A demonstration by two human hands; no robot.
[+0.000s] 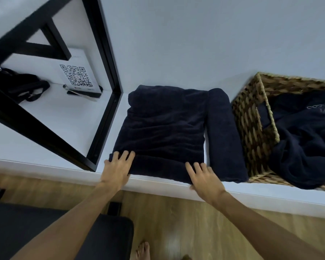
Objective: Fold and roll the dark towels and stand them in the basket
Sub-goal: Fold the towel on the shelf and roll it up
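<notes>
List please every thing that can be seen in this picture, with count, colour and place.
flat towel: 1, dark navy, on the shelf, middle, near edge starting to roll
rolled towel: 1, dark navy, lying between flat towel and basket
basket: 1, brown wicker, on the shelf, right
loose towel: 1, dark navy with pale lettering, hanging out of the basket
shelf: 1, white, across the view
frame: 1, black, left
QR card: 1, white and black, behind the frame
strap: 1, black, far left
floor: wood, brown, below
seat: 1, black, bottom left
foot: 1, bare, bottom edge
left hand: flat on the towel's near left corner
right hand: flat on its near right corner
</notes>
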